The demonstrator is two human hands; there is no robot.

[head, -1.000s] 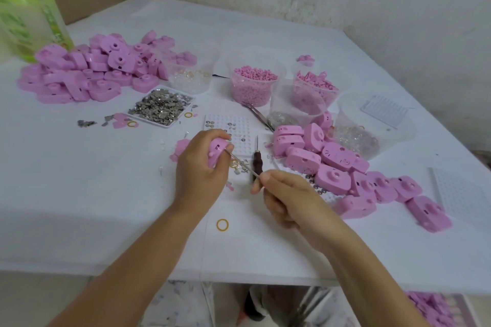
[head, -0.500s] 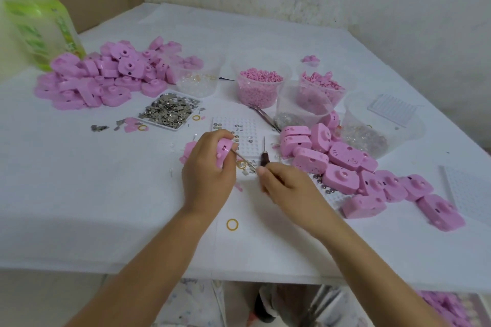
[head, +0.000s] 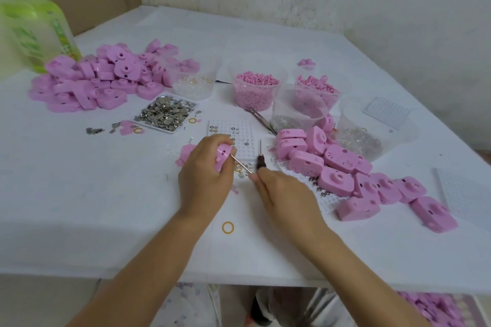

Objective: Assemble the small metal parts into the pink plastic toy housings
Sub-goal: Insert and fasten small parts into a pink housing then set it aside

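Gripped in curled left hand point(head: 204, 178): pink housing point(head: 222, 154), just above mid-worktop point(head: 106, 194), nearer the front edge. Pinched in right hand point(head: 287, 199): thin metal tool point(head: 240, 164), tip against the housing. Just behind, white perforated tray point(head: 240, 135). Toward the far-left corner, tray of metal parts point(head: 166, 113) and housing heap point(head: 101, 82); second heap point(head: 345, 167) at right.

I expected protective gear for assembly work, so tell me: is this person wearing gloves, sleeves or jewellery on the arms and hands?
No. The left hand and right hand are bare, without gloves, and I see no rings. Both forearms are uncovered as far as the frame shows, with no sleeve, watch or bracelet.
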